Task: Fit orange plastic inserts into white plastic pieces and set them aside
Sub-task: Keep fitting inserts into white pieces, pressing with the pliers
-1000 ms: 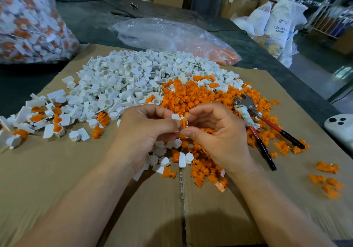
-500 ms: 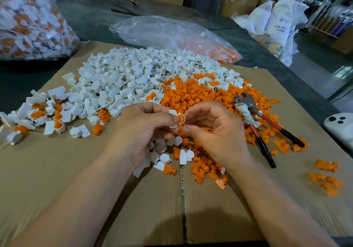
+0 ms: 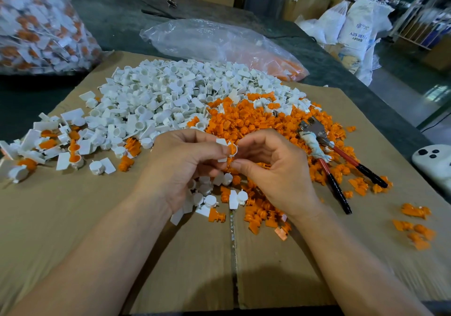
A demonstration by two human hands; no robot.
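A: Both hands are up over the middle of the cardboard (image 3: 73,218); the left hand (image 3: 185,166) pinches one white piece (image 3: 222,142) between thumb and fingers, cup turned towards the other hand.

B: And the right hand (image 3: 273,174) is curled in, thumb and forefinger tips closed on the orange insert (image 3: 233,149) at the mouth of that cup; I'd judge it is being pressed home, so one hand braces while the other pushes.

A: Why the layout? The white pile (image 3: 170,100) sits ahead and left, the orange pile (image 3: 244,120) ahead and right, touching in the middle; each hand has its own stock near.

B: The finished pieces (image 3: 48,144) lie well off to the left edge, apart from the raw stock, so nothing gets mixed.

A: Counts, then: two hands; one white piece and one insert in hand; both piles far too many to count.

B: Finished ones at the left, roughly seven showing orange, though some overlap; one pair of pliers (image 3: 329,159) lying on the orange pile's right side; a small scatter of loose inserts (image 3: 415,225) at far right, about seven.

A: Two bags on the desk (image 3: 122,17): a clear bag (image 3: 214,39) with orange in its end, and a full bag (image 3: 31,22) at far left.
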